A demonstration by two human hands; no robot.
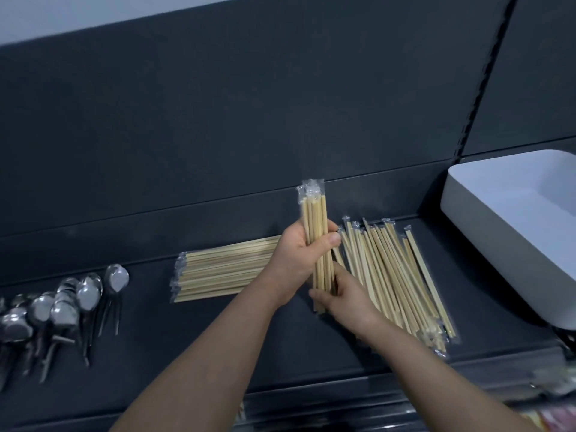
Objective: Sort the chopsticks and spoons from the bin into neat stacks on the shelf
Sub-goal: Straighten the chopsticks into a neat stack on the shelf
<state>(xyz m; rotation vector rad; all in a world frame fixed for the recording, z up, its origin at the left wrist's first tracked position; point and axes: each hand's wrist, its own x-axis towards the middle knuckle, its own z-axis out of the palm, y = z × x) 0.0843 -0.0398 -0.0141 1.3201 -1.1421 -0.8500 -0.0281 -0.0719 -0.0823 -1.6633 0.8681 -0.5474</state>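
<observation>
Holding one bundle of wrapped chopsticks (314, 213) upright above the shelf (187, 344), roughly mid-scene. Its long axis runs near-vertical in view, with the clear wrapper ends pointing up toward the dark back panel (249, 104).

Left hand (304, 249): fingers curled round the bundle at mid-length, thumb laid across the near face. Grasping firmly.

Right hand (346, 302): fingers (321, 295) wrapped round the bundle's lower end, just below the left hand. Also grasping.

Stack A (224, 271) lies flat on the shelf to the left of my hands. Its long axis runs left to right, sticks parallel and flush, with wrapper ends at the left; its right end is hidden behind my left wrist.

Pile B (396, 275) lies flat to the right of my hands. Its long axis runs near to far and leans slightly leftward at the far end. The sticks are fanned and uneven, some crossing.

Spoons (62, 307) are at far left on the shelf, bowls toward the back panel and handles pointing near, overlapping loosely.

White bin (498, 244) is at far right, well apart from the spoons and just beside pile B.
</observation>
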